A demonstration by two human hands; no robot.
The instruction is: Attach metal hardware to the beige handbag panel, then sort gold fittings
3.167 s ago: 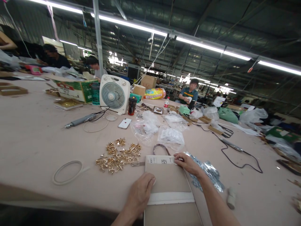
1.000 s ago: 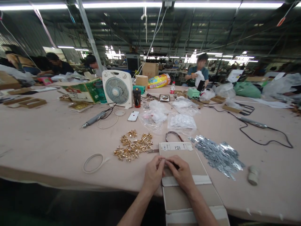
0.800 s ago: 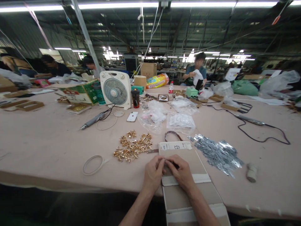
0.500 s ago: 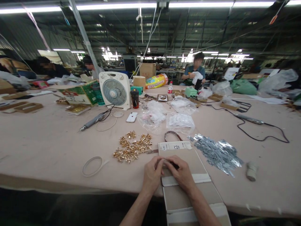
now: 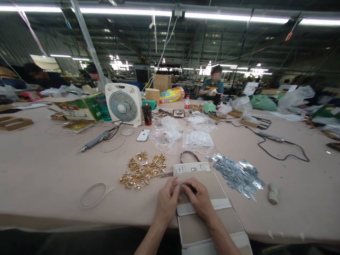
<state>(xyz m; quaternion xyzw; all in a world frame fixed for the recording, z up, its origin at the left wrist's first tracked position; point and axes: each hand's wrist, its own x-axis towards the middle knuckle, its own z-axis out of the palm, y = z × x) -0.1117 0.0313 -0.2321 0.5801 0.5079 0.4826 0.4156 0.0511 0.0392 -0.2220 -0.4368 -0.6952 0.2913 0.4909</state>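
Observation:
A long beige bag panel (image 5: pixel 198 226) with white strips lies before me and hangs over the table's front edge. A brown curved handle (image 5: pixel 190 154) is at its far end, and a brown strap (image 5: pixel 166 175) sticks out on the left. Over the panel, my left hand (image 5: pixel 168 196) and my right hand (image 5: pixel 198 196) meet with fingertips pinched together. What they hold between them is too small to make out. Left of the panel lies a pile of gold-coloured metal fittings (image 5: pixel 143 170); to its right spreads a heap of flat silver metal plates (image 5: pixel 236 173).
Clear plastic bags (image 5: pixel 198 141) and a phone (image 5: pixel 143 135) lie beyond the panel. A box fan (image 5: pixel 123 104) and a dark bottle (image 5: pixel 147 114) stand behind. Corded electric screwdrivers (image 5: pixel 94 141) rest at both sides. A roll (image 5: pixel 273 193) sits at right; a co-worker (image 5: pixel 212 85) sits opposite.
The whole view has shifted slightly, so the table things sit further left. My hands stay together over the panel with fingers slightly rearranged. The co-worker opposite has lowered the white item.

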